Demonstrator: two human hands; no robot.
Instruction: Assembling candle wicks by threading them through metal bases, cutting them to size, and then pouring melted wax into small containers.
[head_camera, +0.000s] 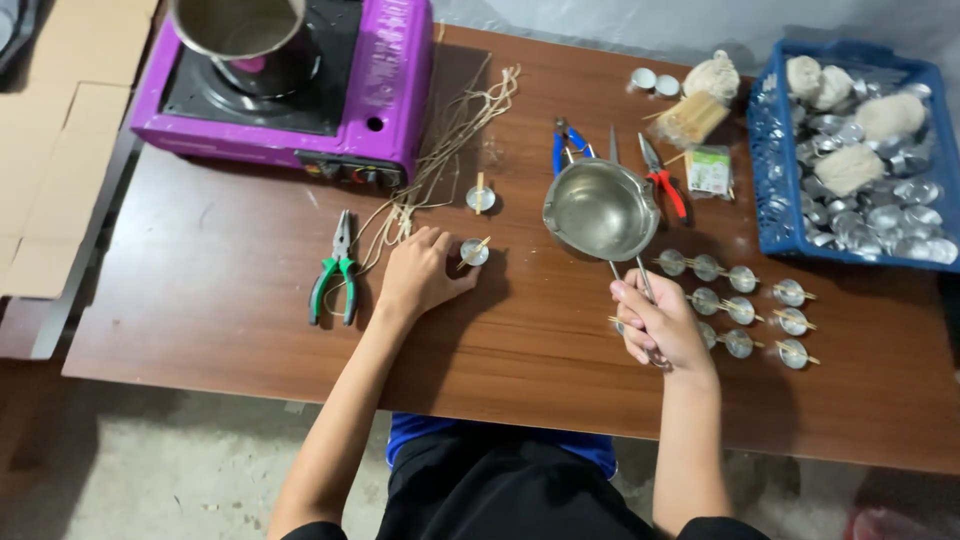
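Note:
My right hand (660, 325) grips the wire handle of a small steel pouring pot (600, 208), which hangs over the brown table (200, 290). My left hand (420, 270) rests on the table, its fingers touching a small round metal cup (474, 252) with a wooden stick laid across its rim. A second cup with a stick (480, 197) stands just beyond it. Several more such cups (742, 310) sit in rows right of my right hand.
A purple portable stove (370, 100) with a steel pot (240, 30) stands at the back left. Green-handled pliers (335, 270) and loose wick strings (450, 140) lie left of centre. Blue pliers (568, 145), red cutters (662, 180) and a blue crate (775, 210) of empty cups are at the back right.

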